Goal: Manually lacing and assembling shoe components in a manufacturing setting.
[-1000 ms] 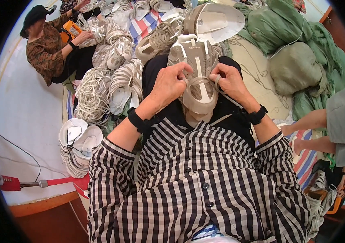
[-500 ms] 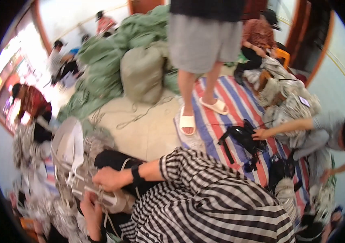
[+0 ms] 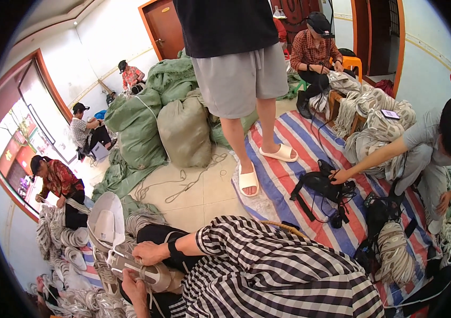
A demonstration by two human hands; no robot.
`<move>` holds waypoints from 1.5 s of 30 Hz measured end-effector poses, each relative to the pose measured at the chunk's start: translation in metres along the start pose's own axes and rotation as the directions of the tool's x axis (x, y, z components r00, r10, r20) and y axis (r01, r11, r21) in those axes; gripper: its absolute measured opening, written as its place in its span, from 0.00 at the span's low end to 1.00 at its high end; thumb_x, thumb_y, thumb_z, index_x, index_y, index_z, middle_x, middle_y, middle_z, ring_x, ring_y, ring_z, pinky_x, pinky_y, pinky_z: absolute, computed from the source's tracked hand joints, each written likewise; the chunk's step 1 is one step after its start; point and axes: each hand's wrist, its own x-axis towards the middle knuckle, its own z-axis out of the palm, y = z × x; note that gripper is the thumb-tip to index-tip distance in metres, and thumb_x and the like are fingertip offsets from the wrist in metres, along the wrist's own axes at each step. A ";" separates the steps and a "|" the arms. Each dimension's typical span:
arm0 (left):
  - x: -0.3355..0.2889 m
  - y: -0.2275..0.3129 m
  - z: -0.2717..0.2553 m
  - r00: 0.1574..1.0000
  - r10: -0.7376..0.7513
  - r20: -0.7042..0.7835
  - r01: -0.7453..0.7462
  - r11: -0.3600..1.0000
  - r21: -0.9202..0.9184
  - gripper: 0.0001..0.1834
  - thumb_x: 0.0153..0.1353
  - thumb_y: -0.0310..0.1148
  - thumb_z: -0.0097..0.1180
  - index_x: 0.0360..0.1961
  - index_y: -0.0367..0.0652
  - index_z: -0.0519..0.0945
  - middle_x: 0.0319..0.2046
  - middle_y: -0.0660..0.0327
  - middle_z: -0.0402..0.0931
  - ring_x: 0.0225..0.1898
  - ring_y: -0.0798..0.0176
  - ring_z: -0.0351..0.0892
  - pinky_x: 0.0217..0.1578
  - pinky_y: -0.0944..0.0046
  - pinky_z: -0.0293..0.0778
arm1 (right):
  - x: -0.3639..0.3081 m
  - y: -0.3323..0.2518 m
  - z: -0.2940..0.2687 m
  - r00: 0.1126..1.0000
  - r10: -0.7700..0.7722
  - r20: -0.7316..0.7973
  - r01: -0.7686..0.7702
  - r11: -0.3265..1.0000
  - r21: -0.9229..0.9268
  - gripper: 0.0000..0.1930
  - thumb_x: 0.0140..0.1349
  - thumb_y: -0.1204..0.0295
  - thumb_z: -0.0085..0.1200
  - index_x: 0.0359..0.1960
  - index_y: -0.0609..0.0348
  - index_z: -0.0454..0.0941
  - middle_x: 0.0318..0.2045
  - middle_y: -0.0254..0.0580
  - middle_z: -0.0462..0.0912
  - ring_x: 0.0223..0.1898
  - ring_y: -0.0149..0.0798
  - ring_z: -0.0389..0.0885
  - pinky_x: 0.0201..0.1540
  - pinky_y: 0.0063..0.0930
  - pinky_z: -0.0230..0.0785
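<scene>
A light grey and beige sneaker (image 3: 157, 276) lies across my dark-clad lap, its wide collar and inner sole toward the left. My right hand (image 3: 150, 253), with a black band on the wrist, is closed over the lacing area, apparently gripping the pale shoelace (image 3: 155, 303). Just below it, my left hand (image 3: 134, 289) pinches at the lace on the shoe's near side. The fingertips of both hands are partly hidden. A loose lace end trails down beside my left wrist.
Heaps of laced shoes (image 3: 85, 302) lie at left. Green sacks (image 3: 135, 127) stand ahead. A standing person in grey shorts (image 3: 241, 79) is on the striped sheet (image 3: 273, 175). At right, a crouching person's hand (image 3: 338, 176) touches black strapped gear (image 3: 318, 185). Others sit working.
My view has tilted up, so the room sits lower in the picture and looks sharper. Both my hands stay at the sneaker's lacing, with little visible change in grip.
</scene>
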 end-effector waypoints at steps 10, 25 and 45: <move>0.003 -0.015 0.008 0.997 -0.078 -0.001 0.077 0.986 -0.145 0.12 0.42 0.18 0.46 0.32 0.37 0.70 0.17 0.63 0.66 0.19 0.66 0.65 0.24 0.66 0.65 | -0.002 0.006 0.001 0.999 0.032 -0.018 -0.031 0.999 0.037 0.04 0.46 0.73 0.52 0.22 0.61 0.76 0.24 0.54 0.78 0.32 0.59 0.77 0.30 0.49 0.65; -0.007 0.008 0.013 0.998 0.052 -0.025 -0.044 0.967 0.250 0.12 0.48 0.18 0.48 0.36 0.37 0.72 0.23 0.50 0.74 0.25 0.48 0.77 0.28 0.56 0.70 | 0.002 0.001 0.010 0.998 0.044 -0.044 -0.045 0.999 -0.019 0.03 0.41 0.75 0.53 0.21 0.60 0.77 0.22 0.52 0.78 0.32 0.57 0.79 0.30 0.48 0.67; -0.021 -0.009 -0.005 0.945 -0.317 0.082 0.306 0.765 -0.567 0.08 0.53 0.17 0.51 0.33 0.40 0.70 0.22 0.69 0.67 0.24 0.77 0.66 0.25 0.77 0.61 | 0.003 0.011 0.015 0.994 0.102 0.025 -0.105 0.987 0.122 0.03 0.45 0.73 0.54 0.22 0.58 0.78 0.22 0.50 0.79 0.28 0.53 0.79 0.27 0.44 0.67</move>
